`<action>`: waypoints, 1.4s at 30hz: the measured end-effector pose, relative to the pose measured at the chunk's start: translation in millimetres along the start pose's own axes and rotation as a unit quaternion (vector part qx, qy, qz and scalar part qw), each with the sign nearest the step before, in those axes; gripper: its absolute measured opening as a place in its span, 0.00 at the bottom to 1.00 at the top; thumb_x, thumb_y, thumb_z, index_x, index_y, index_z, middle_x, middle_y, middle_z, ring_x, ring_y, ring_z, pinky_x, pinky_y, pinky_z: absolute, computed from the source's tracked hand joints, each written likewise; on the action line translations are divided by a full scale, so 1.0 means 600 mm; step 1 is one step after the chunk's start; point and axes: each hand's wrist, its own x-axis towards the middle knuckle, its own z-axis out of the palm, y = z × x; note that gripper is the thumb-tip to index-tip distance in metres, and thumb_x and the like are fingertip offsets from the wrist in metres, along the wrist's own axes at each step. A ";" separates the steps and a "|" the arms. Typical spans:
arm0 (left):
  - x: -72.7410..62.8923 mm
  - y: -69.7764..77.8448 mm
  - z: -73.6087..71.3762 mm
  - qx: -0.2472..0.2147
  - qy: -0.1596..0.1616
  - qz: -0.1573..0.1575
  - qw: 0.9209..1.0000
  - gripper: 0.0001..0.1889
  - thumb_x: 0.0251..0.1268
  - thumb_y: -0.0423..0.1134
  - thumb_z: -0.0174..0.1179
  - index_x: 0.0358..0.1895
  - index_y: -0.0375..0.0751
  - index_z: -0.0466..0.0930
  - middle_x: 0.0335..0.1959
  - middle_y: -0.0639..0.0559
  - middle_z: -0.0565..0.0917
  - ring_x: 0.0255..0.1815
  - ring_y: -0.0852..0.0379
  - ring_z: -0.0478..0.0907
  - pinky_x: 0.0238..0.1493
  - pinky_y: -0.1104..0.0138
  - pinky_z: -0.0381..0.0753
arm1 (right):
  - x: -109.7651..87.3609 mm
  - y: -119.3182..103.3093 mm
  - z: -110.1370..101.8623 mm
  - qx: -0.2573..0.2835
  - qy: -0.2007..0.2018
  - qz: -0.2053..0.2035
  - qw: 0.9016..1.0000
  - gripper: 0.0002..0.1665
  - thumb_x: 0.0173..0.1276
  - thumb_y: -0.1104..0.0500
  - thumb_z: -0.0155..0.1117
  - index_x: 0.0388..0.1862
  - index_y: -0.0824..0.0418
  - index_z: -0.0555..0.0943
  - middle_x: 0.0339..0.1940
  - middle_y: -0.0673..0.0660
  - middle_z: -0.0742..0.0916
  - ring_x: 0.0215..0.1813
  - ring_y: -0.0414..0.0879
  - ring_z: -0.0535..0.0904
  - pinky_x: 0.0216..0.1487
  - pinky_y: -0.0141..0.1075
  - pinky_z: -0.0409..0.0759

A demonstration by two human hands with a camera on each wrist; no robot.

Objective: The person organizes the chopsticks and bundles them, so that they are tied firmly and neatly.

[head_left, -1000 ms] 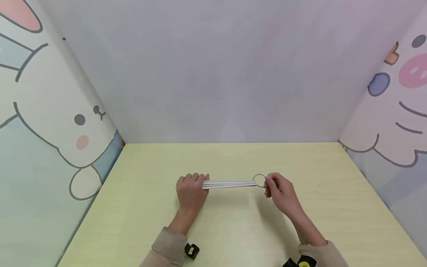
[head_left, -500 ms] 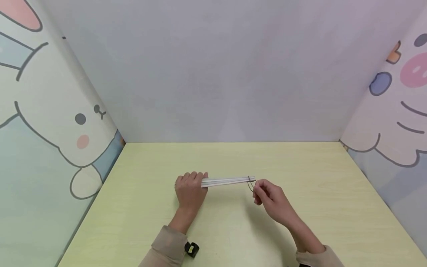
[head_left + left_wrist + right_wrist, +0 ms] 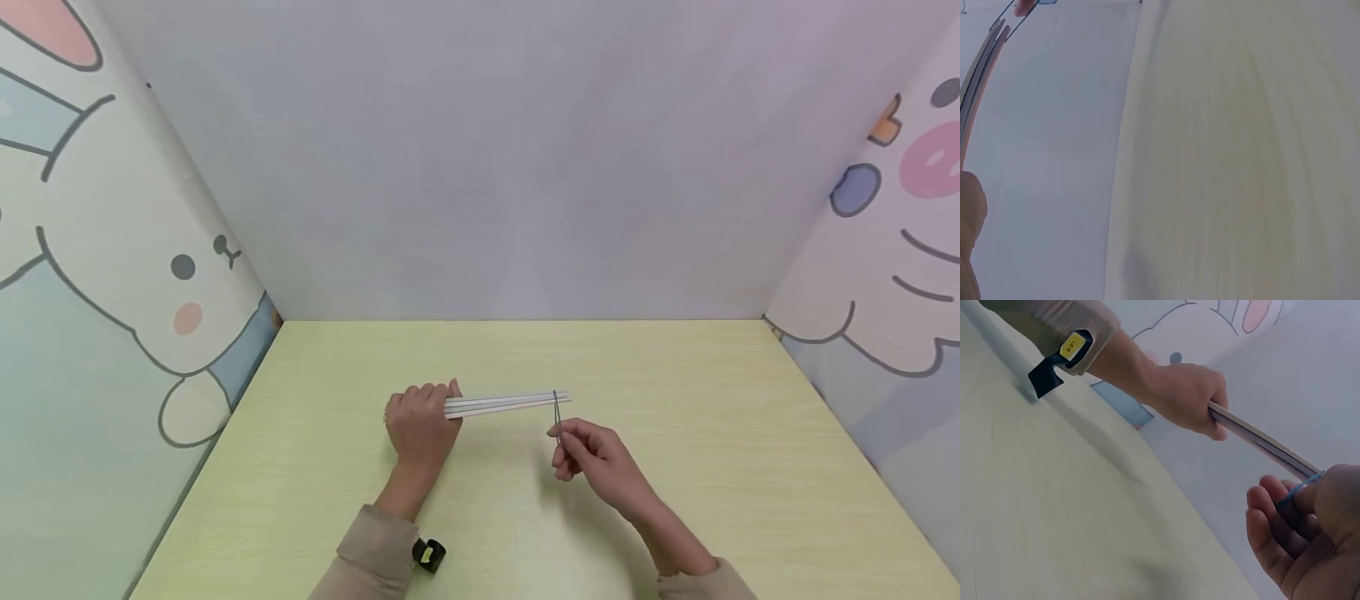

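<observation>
My left hand [image 3: 423, 423] grips a bundle of several slim white chopsticks [image 3: 502, 403] at one end, holding it above the table with the free ends towards the right. Looped over those free ends is a thin dark rubber band [image 3: 557, 408]. My right hand [image 3: 600, 462] pinches the band's lower part between thumb and fingers and draws it down below the sticks. In the right wrist view the band [image 3: 1300, 486] looks blue and stretches from the chopsticks [image 3: 1260, 442] to the fingers. The left wrist view catches only the chopsticks [image 3: 980, 81] and part of the left hand [image 3: 969, 215].
A pale yellow wood-grain table [image 3: 337, 367] lies under both hands. Behind it stands a plain grey wall [image 3: 510, 167], and cartoon-printed panels [image 3: 112, 250] rise at the sides. A black strap with a yellow label [image 3: 429, 554] sits at the left cuff.
My right hand has moved left and down, bringing the rubber band from beyond the chopstick tips onto them and pulling it downward. The left hand has shifted slightly left, tilting the sticks upward.
</observation>
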 end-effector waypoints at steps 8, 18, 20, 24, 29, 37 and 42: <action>-0.001 -0.002 0.000 0.001 0.002 -0.010 1.000 0.18 0.58 0.36 0.58 0.11 0.42 0.69 0.07 0.52 0.70 0.08 0.55 0.59 0.15 0.59 0.67 | -0.002 0.027 0.034 -0.099 -0.062 -0.254 0.960 0.38 0.69 0.76 0.59 0.77 0.66 0.64 0.28 0.57 0.88 0.26 0.44 0.83 0.30 0.34 0.83; 0.001 -0.001 0.002 -0.008 0.007 -0.012 1.000 0.18 0.51 0.33 0.63 0.10 0.43 0.66 0.06 0.53 0.67 0.10 0.58 0.53 0.14 0.60 0.64 | -0.015 0.035 0.075 0.001 0.021 -0.232 0.972 0.63 0.69 0.82 0.50 0.80 0.52 0.20 0.45 0.60 0.88 0.30 0.50 0.87 0.41 0.38 0.85; 0.002 0.000 0.001 -0.005 0.006 -0.013 1.000 0.18 0.54 0.34 0.61 0.10 0.43 0.67 0.06 0.53 0.67 0.09 0.58 0.53 0.14 0.60 0.65 | -0.018 0.031 0.076 0.046 0.041 -0.184 0.981 0.57 0.75 0.77 0.46 0.81 0.46 0.22 0.47 0.56 0.89 0.31 0.52 0.88 0.43 0.40 0.85; 0.004 0.001 0.000 -0.001 0.008 -0.014 1.000 0.18 0.55 0.34 0.59 0.10 0.43 0.67 0.06 0.53 0.67 0.09 0.57 0.54 0.14 0.60 0.65 | -0.015 0.023 0.079 0.080 0.055 -0.154 0.983 0.47 0.81 0.70 0.44 0.83 0.53 0.30 0.46 0.56 0.90 0.32 0.51 0.89 0.42 0.42 0.86; 0.003 0.004 -0.002 0.003 0.008 -0.014 1.000 0.18 0.52 0.34 0.62 0.09 0.43 0.68 0.06 0.53 0.68 0.08 0.56 0.57 0.14 0.60 0.65 | -0.009 0.019 0.083 0.105 0.038 -0.146 0.983 0.41 0.81 0.68 0.44 0.82 0.66 0.35 0.45 0.56 0.90 0.32 0.48 0.89 0.42 0.41 0.86; 0.004 0.007 -0.005 -0.012 0.006 -0.004 1.000 0.17 0.61 0.36 0.56 0.13 0.42 0.72 0.07 0.52 0.71 0.08 0.54 0.63 0.16 0.59 0.69 | -0.002 0.023 0.081 0.145 0.051 -0.074 0.985 0.35 0.82 0.63 0.46 0.81 0.70 0.48 0.40 0.48 0.90 0.31 0.43 0.88 0.44 0.38 0.85; 0.004 0.005 -0.006 -0.013 0.021 0.002 1.000 0.16 0.59 0.35 0.56 0.13 0.41 0.72 0.08 0.52 0.72 0.08 0.54 0.64 0.16 0.59 0.70 | 0.004 0.030 0.077 0.171 0.075 -0.052 0.981 0.33 0.80 0.64 0.50 0.78 0.74 0.55 0.36 0.48 0.90 0.30 0.41 0.87 0.44 0.37 0.85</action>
